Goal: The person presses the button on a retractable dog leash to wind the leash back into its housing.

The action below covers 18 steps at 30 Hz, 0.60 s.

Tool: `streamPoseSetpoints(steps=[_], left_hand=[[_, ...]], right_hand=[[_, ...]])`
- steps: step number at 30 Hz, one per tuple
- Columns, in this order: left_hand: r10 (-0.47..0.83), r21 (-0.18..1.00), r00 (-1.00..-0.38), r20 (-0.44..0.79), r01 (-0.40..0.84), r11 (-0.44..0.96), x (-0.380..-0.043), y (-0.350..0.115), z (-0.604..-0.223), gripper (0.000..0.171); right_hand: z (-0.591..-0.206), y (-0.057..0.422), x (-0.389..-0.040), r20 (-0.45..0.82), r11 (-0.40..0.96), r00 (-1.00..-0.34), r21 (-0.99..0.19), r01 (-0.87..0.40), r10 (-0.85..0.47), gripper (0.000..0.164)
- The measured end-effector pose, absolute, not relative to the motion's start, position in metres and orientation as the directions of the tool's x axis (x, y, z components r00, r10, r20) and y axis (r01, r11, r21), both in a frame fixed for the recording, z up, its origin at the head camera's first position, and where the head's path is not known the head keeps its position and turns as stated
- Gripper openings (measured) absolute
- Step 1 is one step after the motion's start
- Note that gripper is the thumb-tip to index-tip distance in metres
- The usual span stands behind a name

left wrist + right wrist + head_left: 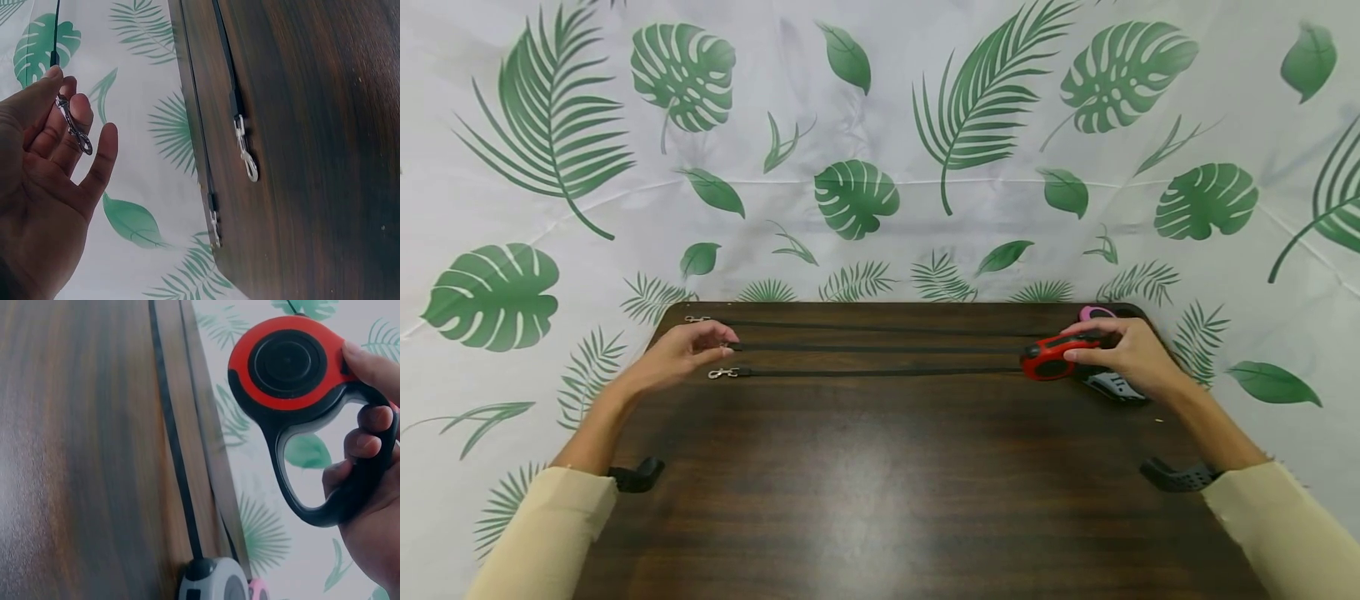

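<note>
My right hand point(1131, 354) grips the black loop handle of a red-and-black retractable leash point(287, 359), fingers wrapped through it and thumb by the button. Its black cord point(880, 348) stretches left, held above the table. At the other end my left hand point(677, 354) pinches the cord's black sleeve between thumb and finger. From there the metal snap hook point(74, 128) hangs in front of the loosely bent other fingers. A grey retractable leash point(215, 581) and a pink one point(1093, 313) lie at the table's far right, partly hidden by the right hand in the head view.
The grey leash's strap runs across the dark wooden table point(865, 467) to its snap hook point(245, 150) at the left. Behind it, the pink leash's cord ends in another hook point(215, 228) near the far edge. A leaf-patterned white cloth point(880, 125) hangs behind.
</note>
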<state>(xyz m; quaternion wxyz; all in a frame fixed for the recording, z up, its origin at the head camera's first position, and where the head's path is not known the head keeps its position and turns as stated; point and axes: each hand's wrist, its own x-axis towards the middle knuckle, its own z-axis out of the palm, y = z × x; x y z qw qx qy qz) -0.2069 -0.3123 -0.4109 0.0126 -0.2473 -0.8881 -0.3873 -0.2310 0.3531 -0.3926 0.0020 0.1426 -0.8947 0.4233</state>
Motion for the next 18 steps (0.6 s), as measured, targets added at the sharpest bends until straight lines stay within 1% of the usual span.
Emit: streamPoseSetpoints(steps=[18], left_hand=[[0.459,0.731,-0.875,0.154,0.413,0.543,-0.209,-0.290,-0.408,0.018]], right_hand=[[-0.396,0.337,-0.231,0.129,0.587,-0.952,-0.762,-0.273,-0.276,0.032]])
